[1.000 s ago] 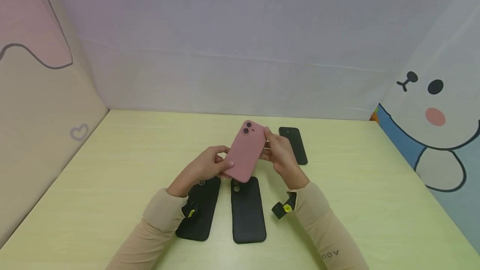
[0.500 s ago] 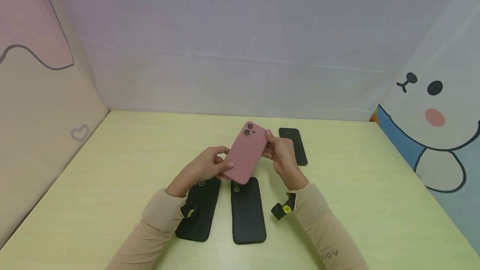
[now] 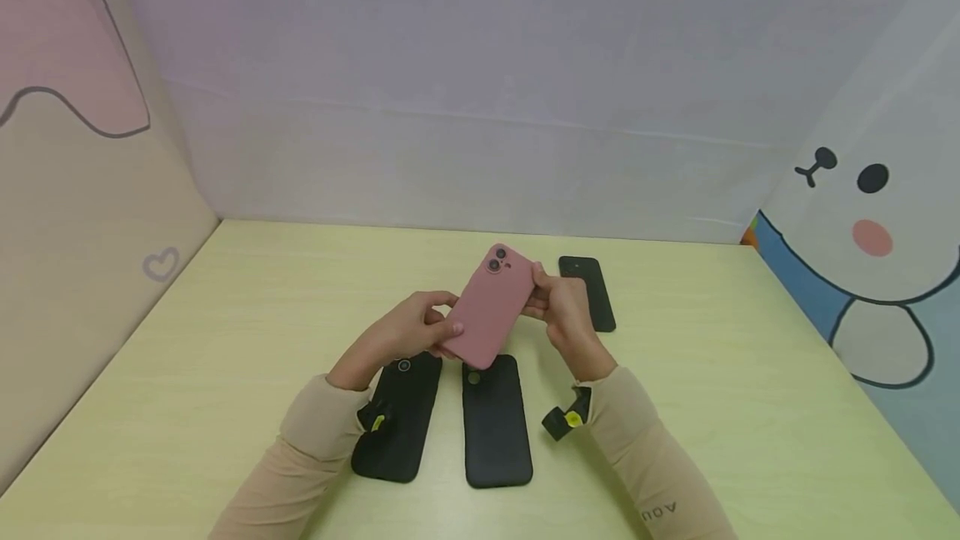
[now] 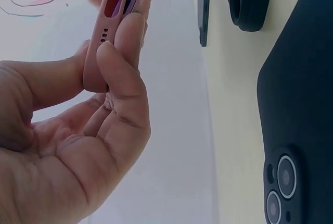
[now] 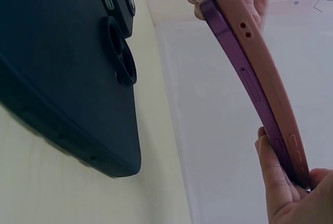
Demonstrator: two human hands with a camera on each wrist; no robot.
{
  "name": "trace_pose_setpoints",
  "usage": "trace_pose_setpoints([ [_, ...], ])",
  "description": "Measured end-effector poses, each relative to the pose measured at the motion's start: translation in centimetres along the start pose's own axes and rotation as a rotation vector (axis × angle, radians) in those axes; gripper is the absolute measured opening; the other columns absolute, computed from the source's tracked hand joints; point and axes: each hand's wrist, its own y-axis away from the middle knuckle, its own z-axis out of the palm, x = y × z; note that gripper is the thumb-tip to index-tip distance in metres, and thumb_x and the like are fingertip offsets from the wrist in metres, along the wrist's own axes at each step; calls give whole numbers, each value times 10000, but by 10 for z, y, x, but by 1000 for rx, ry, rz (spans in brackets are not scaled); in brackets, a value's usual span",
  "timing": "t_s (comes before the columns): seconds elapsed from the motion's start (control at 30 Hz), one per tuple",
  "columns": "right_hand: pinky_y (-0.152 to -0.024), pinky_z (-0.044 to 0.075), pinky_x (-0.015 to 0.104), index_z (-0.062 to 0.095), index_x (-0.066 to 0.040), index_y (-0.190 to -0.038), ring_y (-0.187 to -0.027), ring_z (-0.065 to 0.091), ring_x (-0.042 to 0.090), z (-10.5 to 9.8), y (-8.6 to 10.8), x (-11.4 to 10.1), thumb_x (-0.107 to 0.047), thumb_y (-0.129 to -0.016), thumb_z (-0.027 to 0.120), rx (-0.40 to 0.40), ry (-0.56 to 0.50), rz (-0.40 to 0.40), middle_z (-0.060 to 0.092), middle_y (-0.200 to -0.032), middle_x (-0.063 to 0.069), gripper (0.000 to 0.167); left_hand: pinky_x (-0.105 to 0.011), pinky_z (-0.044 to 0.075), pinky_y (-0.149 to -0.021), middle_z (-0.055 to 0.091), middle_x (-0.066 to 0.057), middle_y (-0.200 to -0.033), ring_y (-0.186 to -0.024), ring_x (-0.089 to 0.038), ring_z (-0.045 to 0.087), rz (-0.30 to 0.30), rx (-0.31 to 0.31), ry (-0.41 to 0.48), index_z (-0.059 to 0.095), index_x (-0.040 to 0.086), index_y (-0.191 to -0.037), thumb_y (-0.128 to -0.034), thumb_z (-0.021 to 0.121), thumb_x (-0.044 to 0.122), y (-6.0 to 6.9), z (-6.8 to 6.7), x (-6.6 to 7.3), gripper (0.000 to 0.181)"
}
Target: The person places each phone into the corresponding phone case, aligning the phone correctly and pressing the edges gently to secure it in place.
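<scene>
A pink phone case (image 3: 491, 307) is held tilted above the table between both hands. In the right wrist view a purple phone (image 5: 237, 60) lies against the case's open side, with its edge standing out of the case along much of its length. My left hand (image 3: 411, 328) pinches the lower left corner, thumb on the back and fingers underneath. My right hand (image 3: 567, 317) grips the upper right edge, thumb at the side and fingers behind. Below them lie a black phone case (image 3: 497, 432) with a camera cutout and a black phone (image 3: 397, 427) with visible lenses.
Farther back, behind the right hand, a smaller black phone (image 3: 596, 294) lies on the pale yellow table (image 3: 750, 407). A white sheet (image 3: 480, 107) stands at the table's back edge. Printed panels flank both sides.
The pink case and right hand have shifted very slightly right and down in the head view. My left thumb has slid a little toward the case's corner. Both hands keep their hold.
</scene>
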Motion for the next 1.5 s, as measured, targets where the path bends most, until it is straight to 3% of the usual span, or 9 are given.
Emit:
trace_pose_setpoints([
  [0.17, -587, 546, 298, 634, 7, -926, -572, 659, 131, 1, -1, -1, -204, -931, 530, -33, -15, 26, 672, -621, 13, 235, -356, 541, -680, 676, -161, -881, -661, -158, 647, -34, 19, 13, 424, -23, -1297, -916, 533, 79, 1, -1, 2, 410],
  [0.43, -638, 548, 282, 578, 42, -1131, -642, 670, 118, 0, 0, -5, -279, -929, 527, -85, 34, 56, 682, -717, -6, 383, -397, 538, -734, 659, -186, -921, -683, -162, 658, -49, 26, 51, 406, -25, -1314, -913, 536, 75, 3, -4, 6, 433],
  [0.67, -656, 549, 300, 560, 43, -1157, -665, 680, 134, -1, -2, -6, -309, -914, 543, -97, 40, 75, 679, -730, 10, 428, -334, 540, -718, 656, -189, -935, -692, -149, 647, -40, 39, 31, 393, -12, -1342, -928, 517, 99, 3, -9, 5, 446],
  [0.83, -659, 551, 325, 559, 52, -1152, -640, 679, 145, -2, -2, -7, -263, -922, 538, -75, -22, 52, 686, -690, 16, 390, -338, 518, -769, 661, -158, -937, -757, -147, 631, -33, 104, 20, 468, -9, -1273, -924, 537, 152, 2, -10, 3, 390],
  [1.03, -678, 549, 352, 548, 58, -1170, -664, 689, 162, -3, 1, -8, -210, -933, 522, -49, -97, 39, 695, -706, 23, 358, -296, 485, -772, 643, -137, -949, -807, -158, 567, -67, 170, 49, 533, -53, -1149, -930, 531, 178, 0, -5, 2, 319],
  [1.37, -684, 549, 347, 533, 51, -1191, -705, 694, 164, -3, 4, -10, -168, -938, 509, -59, -159, 62, 702, -736, 30, 336, -291, 476, -737, 627, -145, -941, -797, -185, 569, -63, 248, -2, 545, -43, -1134, -928, 532, 165, -1, 0, 3, 293],
  [1.5, -700, 548, 337, 484, 28, -1267, -733, 693, 159, -3, 4, -9, -157, -953, 474, -91, -203, 81, 704, -776, 23, 365, -289, 455, -720, 630, -132, -922, -788, -184, 548, -62, 272, -6, 550, -33, -1140, -928, 534, 182, -1, -1, 3, 302],
])
